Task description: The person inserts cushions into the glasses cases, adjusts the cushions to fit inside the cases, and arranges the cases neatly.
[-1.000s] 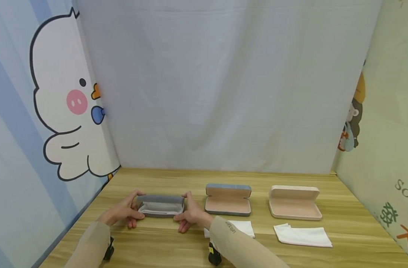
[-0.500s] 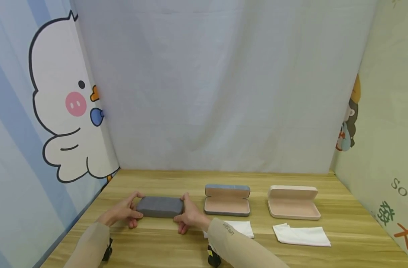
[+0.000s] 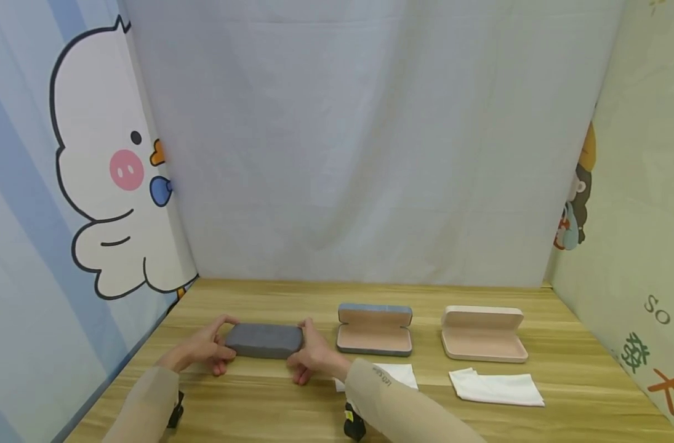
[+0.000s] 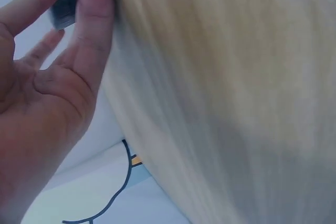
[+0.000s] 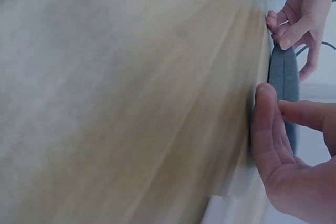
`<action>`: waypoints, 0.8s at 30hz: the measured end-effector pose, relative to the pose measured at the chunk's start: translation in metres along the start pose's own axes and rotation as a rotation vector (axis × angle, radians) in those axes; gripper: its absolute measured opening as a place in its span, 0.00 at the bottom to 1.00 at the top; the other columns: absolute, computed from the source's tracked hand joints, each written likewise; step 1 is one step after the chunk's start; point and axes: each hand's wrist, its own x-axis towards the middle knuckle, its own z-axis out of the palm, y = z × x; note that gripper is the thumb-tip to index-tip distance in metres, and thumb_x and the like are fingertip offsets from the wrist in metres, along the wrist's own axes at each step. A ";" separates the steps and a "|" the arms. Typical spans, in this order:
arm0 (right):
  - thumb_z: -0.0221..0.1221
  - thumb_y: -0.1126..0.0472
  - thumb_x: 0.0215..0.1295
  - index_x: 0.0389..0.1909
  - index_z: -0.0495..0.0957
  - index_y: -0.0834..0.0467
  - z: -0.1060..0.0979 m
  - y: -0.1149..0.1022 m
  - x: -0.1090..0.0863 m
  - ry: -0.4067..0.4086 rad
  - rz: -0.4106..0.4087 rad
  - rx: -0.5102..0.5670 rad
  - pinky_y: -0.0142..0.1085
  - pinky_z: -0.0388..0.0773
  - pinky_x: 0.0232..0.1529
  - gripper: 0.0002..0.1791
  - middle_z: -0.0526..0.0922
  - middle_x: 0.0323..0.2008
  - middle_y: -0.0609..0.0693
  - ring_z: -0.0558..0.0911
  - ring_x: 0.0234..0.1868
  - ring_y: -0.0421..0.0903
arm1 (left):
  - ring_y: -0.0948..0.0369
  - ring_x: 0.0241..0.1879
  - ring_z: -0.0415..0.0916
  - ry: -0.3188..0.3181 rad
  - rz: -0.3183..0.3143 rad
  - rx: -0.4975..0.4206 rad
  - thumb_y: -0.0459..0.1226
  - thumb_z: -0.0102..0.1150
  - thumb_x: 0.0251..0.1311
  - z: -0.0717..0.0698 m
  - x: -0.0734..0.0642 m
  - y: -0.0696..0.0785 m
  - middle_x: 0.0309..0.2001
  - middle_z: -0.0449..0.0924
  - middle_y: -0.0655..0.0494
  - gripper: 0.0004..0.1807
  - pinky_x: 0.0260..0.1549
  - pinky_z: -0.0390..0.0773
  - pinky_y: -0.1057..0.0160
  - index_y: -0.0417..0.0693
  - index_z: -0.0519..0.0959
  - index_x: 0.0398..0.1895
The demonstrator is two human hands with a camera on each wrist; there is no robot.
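A dark grey glasses case [image 3: 264, 341], its lid down, lies on the left part of the table in the head view. At its left end my left hand [image 3: 204, 347] holds it between thumb and index finger. My right hand [image 3: 313, 354] pinches the opposite end the same way. The left wrist view catches just a corner of the case [image 4: 64, 6] behind the fingers. From the right wrist, the case [image 5: 286, 77] appears edge-on with a seam along its side, and both hands are on it. Whatever is inside the case is hidden.
Right of the hands stand a blue-grey glasses case [image 3: 374, 332] and a white glasses case [image 3: 483, 335], both with lids up and pink linings. White folded cloths [image 3: 497, 389] lie before them; the right forearm partly covers the nearer cloth [image 3: 397, 374]. A pale curtain [image 3: 370, 154] hangs behind the table.
One second ago the grey glasses case had its lid up, showing a pale cloth-like lining or cloth inside. The lid came down by half a second ago. Both hands keep their places.
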 end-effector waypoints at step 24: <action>0.57 0.55 0.69 0.67 0.58 0.54 -0.050 -0.035 -0.050 -0.107 -0.144 -0.022 0.46 0.84 0.22 0.29 0.83 0.27 0.60 0.80 0.15 0.45 | 0.52 0.31 0.82 0.003 0.101 -0.064 0.46 0.57 0.66 0.053 -0.014 0.100 0.36 0.76 0.47 0.35 0.28 0.86 0.48 0.47 0.55 0.71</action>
